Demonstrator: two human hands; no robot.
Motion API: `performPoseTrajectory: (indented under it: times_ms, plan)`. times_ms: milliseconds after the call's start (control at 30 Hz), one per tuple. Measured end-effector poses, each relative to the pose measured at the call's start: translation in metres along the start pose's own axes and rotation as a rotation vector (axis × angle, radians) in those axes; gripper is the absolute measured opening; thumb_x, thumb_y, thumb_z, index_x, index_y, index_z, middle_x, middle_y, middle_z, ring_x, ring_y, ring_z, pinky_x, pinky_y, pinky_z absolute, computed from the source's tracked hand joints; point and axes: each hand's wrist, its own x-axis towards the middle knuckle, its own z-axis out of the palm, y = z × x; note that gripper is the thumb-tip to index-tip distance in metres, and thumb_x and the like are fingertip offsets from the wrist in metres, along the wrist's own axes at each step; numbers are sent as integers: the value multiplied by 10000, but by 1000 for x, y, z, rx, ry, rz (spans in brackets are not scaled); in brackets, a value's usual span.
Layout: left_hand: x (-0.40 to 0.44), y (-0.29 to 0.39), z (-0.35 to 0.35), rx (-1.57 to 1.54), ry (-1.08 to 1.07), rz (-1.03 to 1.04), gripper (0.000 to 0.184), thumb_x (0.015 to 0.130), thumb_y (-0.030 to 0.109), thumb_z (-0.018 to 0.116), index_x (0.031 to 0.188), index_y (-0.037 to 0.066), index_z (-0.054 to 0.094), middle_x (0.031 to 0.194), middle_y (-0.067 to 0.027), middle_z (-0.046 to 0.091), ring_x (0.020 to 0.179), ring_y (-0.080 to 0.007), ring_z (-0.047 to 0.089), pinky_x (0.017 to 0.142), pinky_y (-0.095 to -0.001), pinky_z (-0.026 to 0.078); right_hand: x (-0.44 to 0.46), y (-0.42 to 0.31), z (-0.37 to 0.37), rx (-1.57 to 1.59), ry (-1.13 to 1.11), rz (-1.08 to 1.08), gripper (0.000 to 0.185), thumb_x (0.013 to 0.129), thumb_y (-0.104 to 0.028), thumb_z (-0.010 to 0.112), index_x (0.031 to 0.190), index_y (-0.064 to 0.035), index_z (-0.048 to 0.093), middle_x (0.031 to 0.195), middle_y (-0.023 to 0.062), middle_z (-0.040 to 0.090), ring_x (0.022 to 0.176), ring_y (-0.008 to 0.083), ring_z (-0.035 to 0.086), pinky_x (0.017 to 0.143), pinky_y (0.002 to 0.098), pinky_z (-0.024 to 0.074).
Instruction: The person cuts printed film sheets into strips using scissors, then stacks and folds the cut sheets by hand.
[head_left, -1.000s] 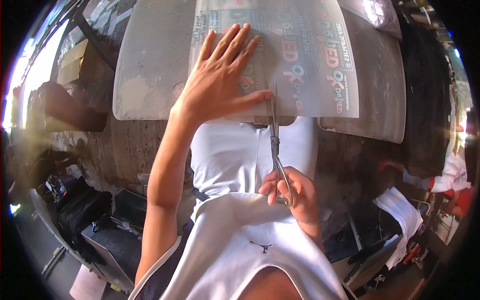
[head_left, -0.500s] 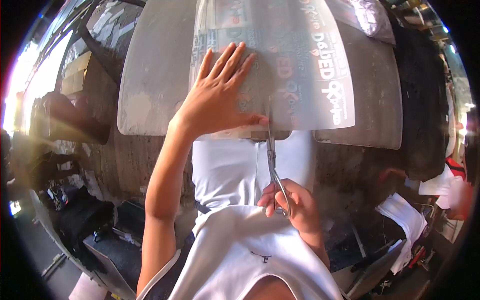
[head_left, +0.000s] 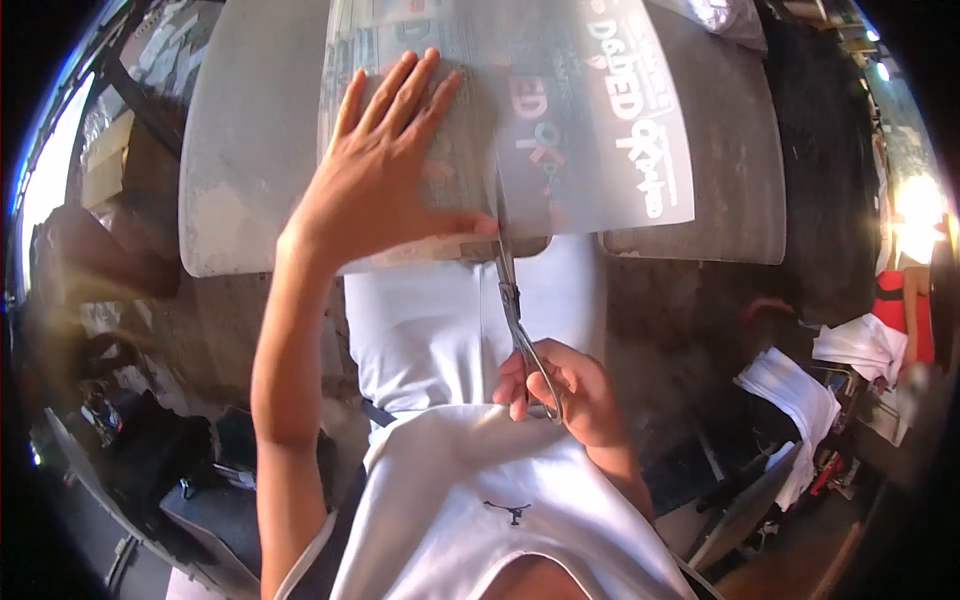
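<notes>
My left hand point(head_left: 385, 185) lies flat with its fingers spread on a translucent plastic sheet point(head_left: 585, 185) with white and red printed lettering. Its thumb points right and touches or nearly touches the scissor blades. My right hand point(head_left: 585, 395), below the sheet's near edge, has its fingers in the handle loops of metal scissors point(head_left: 508, 295). Their blades point away from me and reach over the near edge into the sheet; the tips are hard to make out. Beneath the sheet is a grey board point(head_left: 250, 150) with rounded corners.
My lap in white cloth point(head_left: 415, 335) is just below the board. White folded cloth point(head_left: 795, 400) hangs at the right. A cardboard box point(head_left: 112, 165) stands at the far left, and a plastic-wrapped bundle point(head_left: 725, 20) lies at the back right. Someone's arm point(head_left: 910, 305) shows at the far right.
The view has shifted, so the sheet, board and both hands appear farther left and a little higher. My left hand stays flat on the sheet, and my right hand keeps its hold on the scissors.
</notes>
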Motion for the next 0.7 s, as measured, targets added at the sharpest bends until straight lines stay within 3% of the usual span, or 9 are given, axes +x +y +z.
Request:
performPoseTrajectory:
  times_ms: [133,200,233,300,367,467,700]
  plan:
    - [-5,-15,14,86,-1,92,1352,599,830,818,1650,139,323,1712,-154,281,1607,-282,210,1326,-525,81,-3,5,0,0,36,-1,362,1061,-304,658,1195,31,631,1032,115,725,835,146,665,773,284,542]
    - [-1,-3,-3,199,-102,106,1318,764,806,726,1606,-90,253,1666,-347,230,1595,-431,166,1307,-540,115,-1,7,3,50,33,-44,343,1069,-277,646,1201,39,630,1039,120,722,844,150,666,768,284,541]
    - [9,-10,27,310,246,182,1338,751,821,723,1606,-93,250,1671,-342,225,1595,-431,162,1308,-540,110,-1,12,3,57,60,-51,338,1070,-265,643,1206,44,626,1014,135,727,832,158,670,760,285,540]
    - [10,-23,53,421,601,256,1357,739,836,719,1605,-95,247,1675,-337,221,1596,-431,159,1309,-539,104,-2,7,2,25,57,-42,332,1070,-256,642,1206,46,624,999,142,730,824,160,672,758,287,541]
    - [0,1,-10,47,-81,82,1383,711,844,732,1594,-111,259,1669,-345,227,1594,-436,160,1308,-542,104,-3,3,4,-14,48,-47,325,1070,-247,641,1207,48,622,984,148,733,817,161,674,755,288,541]
    - [1,3,-15,60,-135,32,1372,717,835,737,1584,-121,273,1662,-353,238,1593,-441,162,1306,-546,104,-7,2,12,-24,91,-28,314,1068,-229,643,1205,52,619,965,151,739,803,156,673,750,287,542]
    - [-2,-2,-5,49,-22,105,1367,716,856,718,1590,-100,282,1669,-344,227,1599,-426,149,1310,-542,80,-9,-6,18,-55,124,-1,255,1071,-175,624,1199,46,618,968,146,738,800,142,663,744,280,536]
